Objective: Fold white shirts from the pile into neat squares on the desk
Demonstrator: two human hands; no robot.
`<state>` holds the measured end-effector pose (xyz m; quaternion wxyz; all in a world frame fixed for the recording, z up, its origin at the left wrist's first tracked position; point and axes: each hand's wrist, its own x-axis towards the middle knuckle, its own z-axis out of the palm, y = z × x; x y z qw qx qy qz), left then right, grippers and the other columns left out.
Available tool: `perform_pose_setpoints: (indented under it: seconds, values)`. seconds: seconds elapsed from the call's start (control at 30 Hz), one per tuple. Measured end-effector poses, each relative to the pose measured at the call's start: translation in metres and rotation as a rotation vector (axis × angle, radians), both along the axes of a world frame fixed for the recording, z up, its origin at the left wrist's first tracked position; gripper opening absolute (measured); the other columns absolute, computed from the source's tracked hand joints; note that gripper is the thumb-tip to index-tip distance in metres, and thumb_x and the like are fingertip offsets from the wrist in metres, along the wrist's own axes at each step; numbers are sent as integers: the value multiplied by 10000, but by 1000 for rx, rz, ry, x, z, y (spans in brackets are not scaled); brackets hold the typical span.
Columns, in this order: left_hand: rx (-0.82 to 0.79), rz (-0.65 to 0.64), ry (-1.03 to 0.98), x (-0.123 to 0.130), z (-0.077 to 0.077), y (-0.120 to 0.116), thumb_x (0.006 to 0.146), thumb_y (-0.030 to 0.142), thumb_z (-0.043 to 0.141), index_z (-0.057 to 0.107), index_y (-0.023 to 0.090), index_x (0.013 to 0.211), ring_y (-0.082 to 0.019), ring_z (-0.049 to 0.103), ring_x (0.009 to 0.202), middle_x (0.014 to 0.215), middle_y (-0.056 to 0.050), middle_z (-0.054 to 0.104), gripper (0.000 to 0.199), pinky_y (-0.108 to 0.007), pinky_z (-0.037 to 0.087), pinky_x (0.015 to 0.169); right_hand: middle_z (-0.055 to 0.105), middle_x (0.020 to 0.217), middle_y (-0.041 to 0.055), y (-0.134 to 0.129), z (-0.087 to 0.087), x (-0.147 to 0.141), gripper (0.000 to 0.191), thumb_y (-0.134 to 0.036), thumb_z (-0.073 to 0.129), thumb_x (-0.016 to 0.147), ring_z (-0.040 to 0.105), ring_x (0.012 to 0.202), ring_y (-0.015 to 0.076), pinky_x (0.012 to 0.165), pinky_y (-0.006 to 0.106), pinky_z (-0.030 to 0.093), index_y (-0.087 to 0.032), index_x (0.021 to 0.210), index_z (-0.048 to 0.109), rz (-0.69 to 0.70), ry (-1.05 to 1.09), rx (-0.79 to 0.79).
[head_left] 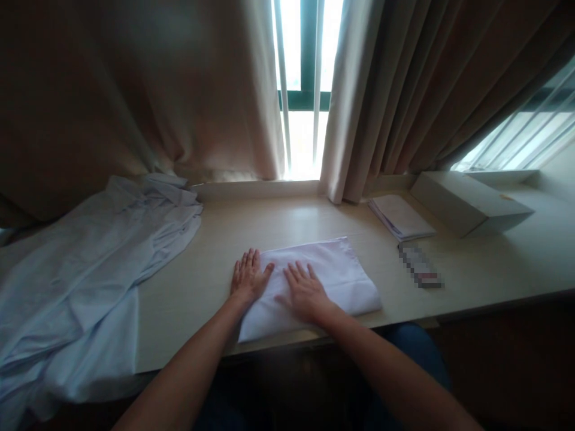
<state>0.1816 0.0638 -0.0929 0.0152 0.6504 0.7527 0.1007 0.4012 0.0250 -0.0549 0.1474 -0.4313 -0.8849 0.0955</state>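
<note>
A folded white cloth (336, 269) lies flat near the front edge of the desk, roughly a rectangle. My left hand (251, 275) rests at its left edge, fingers stretched out and thumb pointing over the fabric. On the middle of the cloth lies my right hand (305, 293), palm down with its fingers spread. Neither hand grips anything. What kind of garment or linen the folded cloth is, I cannot tell.
A heap of crumpled white fabric (103, 239) covers the desk's left side and hangs over its front edge. To the right are a folded white stack (399, 215), a blurred-out object (420, 265) and a white box (471, 200). Curtains (359, 108) hang behind the desk (179, 305).
</note>
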Motion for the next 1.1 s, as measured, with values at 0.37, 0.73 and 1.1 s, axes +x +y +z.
perform_pose_setpoints:
  seconds: [0.37, 0.73, 1.1]
  values:
    - [4, 2, 24, 0, -1, 1, 888, 653, 199, 239, 97, 1502, -256, 122, 1457, 1576, -126, 181, 830, -412, 91, 1174, 152, 1574, 73, -26, -17, 129, 786, -664, 198, 919, 60, 1460, 266, 1171, 476, 2, -157, 1518, 231, -362, -117, -101]
    - [227, -194, 179, 30, 49, -19, 931, 519, 295, 275, 144, 1495, -281, 62, 1463, 1586, -121, 134, 678, -519, 37, 1165, 128, 1585, 36, -29, -29, 152, 798, -673, 140, 918, 32, 1461, 254, 1172, 456, 10, -162, 1531, 172, -468, -152, -82]
    - [-34, -334, 148, 30, 7, -115, 884, 672, 284, 232, 204, 1511, -276, 81, 1461, 1587, -98, 126, 785, -488, 130, 1160, 134, 1587, 42, -29, -32, 153, 793, -669, 144, 920, 21, 1460, 258, 1168, 456, -10, -162, 1529, 179, -465, -156, -82]
